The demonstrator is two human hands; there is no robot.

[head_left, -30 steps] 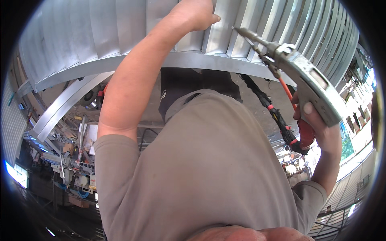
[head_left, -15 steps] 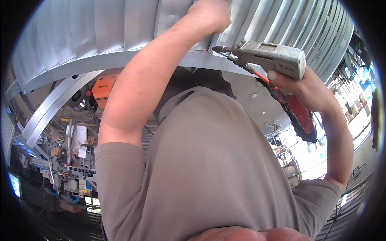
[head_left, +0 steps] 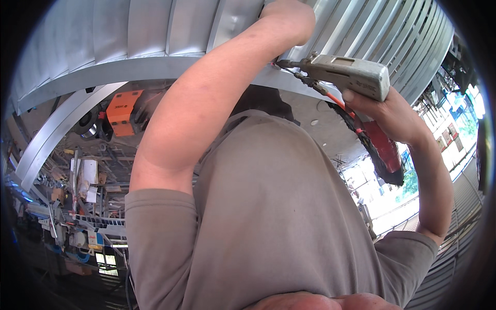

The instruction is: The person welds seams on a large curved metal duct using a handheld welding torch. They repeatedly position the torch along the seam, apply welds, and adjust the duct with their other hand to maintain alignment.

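Observation:
My right hand [head_left: 390, 116] is wrapped round the handle of a grey welding gun [head_left: 351, 75], its thumb along the near side. The gun's narrow nozzle points left at the joint between upright metal slats [head_left: 150, 28] and a curved metal band [head_left: 121, 70]. A thin wire guide with an orange tube [head_left: 335, 98] runs below the nozzle. From under the hand hangs a red and black sheathed cable [head_left: 385, 147]. My left hand [head_left: 292, 20] reaches across to the slats, just above the nozzle. Its fingers are hidden behind the back of the hand.
An orange box-shaped machine [head_left: 124, 111] stands on the floor at left, beside a dark spool-like part [head_left: 90, 121]. A long curved metal strip [head_left: 62, 126] slants down from the band. Cluttered tools and scraps [head_left: 85, 181] lie farther left. Bright daylight enters at right.
The slats, band and orange machine have shifted left in view. My left hand and forearm have moved right, closer above the nozzle. My right hand keeps its grip on the welding gun.

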